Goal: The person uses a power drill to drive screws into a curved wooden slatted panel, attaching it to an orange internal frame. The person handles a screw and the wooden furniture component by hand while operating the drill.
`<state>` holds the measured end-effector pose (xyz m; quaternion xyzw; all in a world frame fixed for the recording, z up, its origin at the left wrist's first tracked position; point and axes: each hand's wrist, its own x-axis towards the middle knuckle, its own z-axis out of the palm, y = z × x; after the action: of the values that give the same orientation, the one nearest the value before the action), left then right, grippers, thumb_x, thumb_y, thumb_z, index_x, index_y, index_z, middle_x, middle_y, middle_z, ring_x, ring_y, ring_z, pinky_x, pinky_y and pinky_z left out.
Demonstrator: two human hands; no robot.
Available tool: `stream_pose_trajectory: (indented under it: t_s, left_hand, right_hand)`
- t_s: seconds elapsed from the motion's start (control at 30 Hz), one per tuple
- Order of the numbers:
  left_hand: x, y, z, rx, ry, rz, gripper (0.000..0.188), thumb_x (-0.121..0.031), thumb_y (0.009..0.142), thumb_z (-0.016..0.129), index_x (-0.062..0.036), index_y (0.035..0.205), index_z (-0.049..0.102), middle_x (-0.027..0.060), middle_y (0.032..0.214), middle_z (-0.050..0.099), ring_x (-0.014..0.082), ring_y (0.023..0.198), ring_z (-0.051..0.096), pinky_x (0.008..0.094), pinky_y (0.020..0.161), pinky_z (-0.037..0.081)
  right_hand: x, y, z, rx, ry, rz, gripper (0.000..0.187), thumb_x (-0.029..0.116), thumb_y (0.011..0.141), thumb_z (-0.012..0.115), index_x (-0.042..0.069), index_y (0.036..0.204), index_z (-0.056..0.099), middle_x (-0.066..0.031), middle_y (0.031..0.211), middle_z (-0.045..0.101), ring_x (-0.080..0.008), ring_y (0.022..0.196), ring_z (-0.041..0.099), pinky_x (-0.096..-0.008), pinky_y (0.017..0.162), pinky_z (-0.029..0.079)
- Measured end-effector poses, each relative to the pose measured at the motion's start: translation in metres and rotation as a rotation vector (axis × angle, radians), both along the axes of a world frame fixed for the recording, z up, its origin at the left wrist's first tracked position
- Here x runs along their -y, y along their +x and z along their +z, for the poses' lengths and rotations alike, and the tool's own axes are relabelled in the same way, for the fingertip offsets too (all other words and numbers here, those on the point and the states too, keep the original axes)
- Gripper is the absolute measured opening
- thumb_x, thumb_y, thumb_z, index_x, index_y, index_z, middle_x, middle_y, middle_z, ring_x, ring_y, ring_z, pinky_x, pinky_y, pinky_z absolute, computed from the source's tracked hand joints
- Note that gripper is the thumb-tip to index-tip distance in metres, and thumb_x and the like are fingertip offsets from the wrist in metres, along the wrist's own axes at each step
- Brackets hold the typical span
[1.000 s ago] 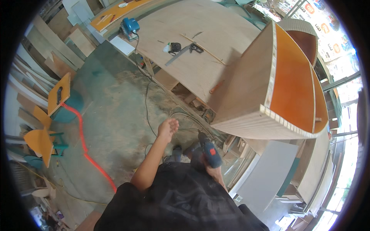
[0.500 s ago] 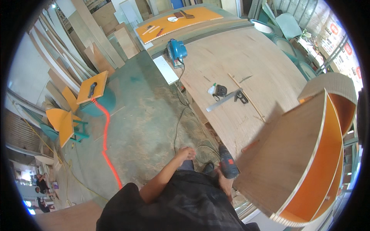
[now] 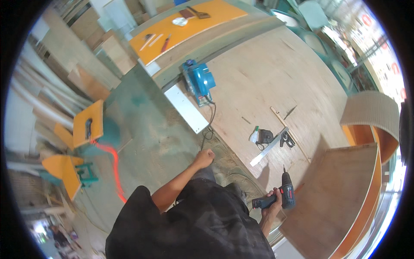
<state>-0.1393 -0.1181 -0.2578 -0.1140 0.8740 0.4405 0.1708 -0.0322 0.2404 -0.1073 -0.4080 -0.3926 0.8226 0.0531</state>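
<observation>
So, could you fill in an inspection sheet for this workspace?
Surface: pale plywood benchtop, with tools lying on it.
Job's things: cordless drill, bit pointing away from the person; wooden cabinet with orange inside, to its right.
Clutter: tape measure, metal ruler and wooden strip, close together.
Hands: right hand grips the drill; left hand is curled, nothing visible in it.
Cables: black cord runs from the blue power tool; red coiled hose at left.
Surroundings: boards leaning at left.

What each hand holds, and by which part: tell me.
The right hand holds the drill by its handle; the left hand is curled, with nothing visible in it.
</observation>
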Motion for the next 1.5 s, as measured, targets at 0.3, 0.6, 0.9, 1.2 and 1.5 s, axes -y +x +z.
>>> stream_pose_trajectory:
  t_s: [0.3, 0.6, 0.9, 1.2, 1.5]
  left_hand:
    - [0.067, -0.099, -0.035, 0.199, 0.262, -0.034, 0.019, -0.015, 0.094, 0.061, 0.0018, 0.094, 0.07, 0.0111, 0.083, 0.073, 0.017, 0.069, 0.065, 0.0331, 0.063, 0.052]
    - [-0.239, -0.127, 0.179, 0.027, 0.606, -0.799, 0.032, -0.031, 0.104, 0.055, -0.0026, 0.097, 0.068, 0.0054, 0.085, 0.072, 0.0104, 0.071, 0.061, 0.0262, 0.061, 0.048]
    - [-0.494, -0.055, 0.365, -0.908, 0.791, -1.096, 0.058, -0.049, 0.099, 0.067, -0.0015, 0.131, 0.06, 0.0119, 0.125, 0.065, 0.0229, 0.119, 0.059, 0.0418, 0.108, 0.042]
    - [-0.611, -0.037, 0.39, -1.47, 0.225, -1.575, 0.08, -0.073, 0.07, 0.077, -0.0011, 0.105, 0.066, 0.0203, 0.118, 0.066, 0.0414, 0.119, 0.057, 0.0491, 0.105, 0.042]
    - [-0.606, -0.036, 0.385, -1.378, 0.127, -1.536, 0.075, -0.063, 0.065, 0.083, -0.0036, 0.105, 0.058, 0.0179, 0.121, 0.062, 0.0387, 0.124, 0.055, 0.0495, 0.107, 0.039]
  right_hand:
    - [0.087, 0.032, 0.042, 0.194, 0.276, -0.077, 0.011, 0.012, 0.092, 0.072, 0.005, 0.098, 0.065, -0.0044, 0.08, 0.067, -0.0145, 0.068, 0.064, -0.0296, 0.066, 0.053]
    - [0.106, 0.17, 0.061, 0.188, 0.62, -0.608, 0.035, 0.01, 0.089, 0.079, 0.003, 0.12, 0.067, -0.0048, 0.106, 0.069, -0.0158, 0.098, 0.066, -0.0305, 0.086, 0.053]
    - [-0.007, 0.269, 0.082, 0.01, 1.048, -0.824, 0.049, 0.014, 0.085, 0.083, 0.005, 0.129, 0.063, -0.0103, 0.131, 0.061, -0.0217, 0.116, 0.062, -0.037, 0.103, 0.048]
    - [-0.083, 0.33, 0.099, -0.683, 0.447, -0.862, 0.055, 0.018, 0.091, 0.075, 0.005, 0.14, 0.054, -0.0178, 0.147, 0.052, -0.0341, 0.127, 0.06, -0.0461, 0.106, 0.05]
    - [-0.118, 0.302, 0.095, -0.902, 0.077, -0.871, 0.077, 0.033, 0.097, 0.07, 0.019, 0.158, 0.024, -0.0254, 0.153, 0.041, -0.045, 0.132, 0.055, -0.0571, 0.109, 0.049]
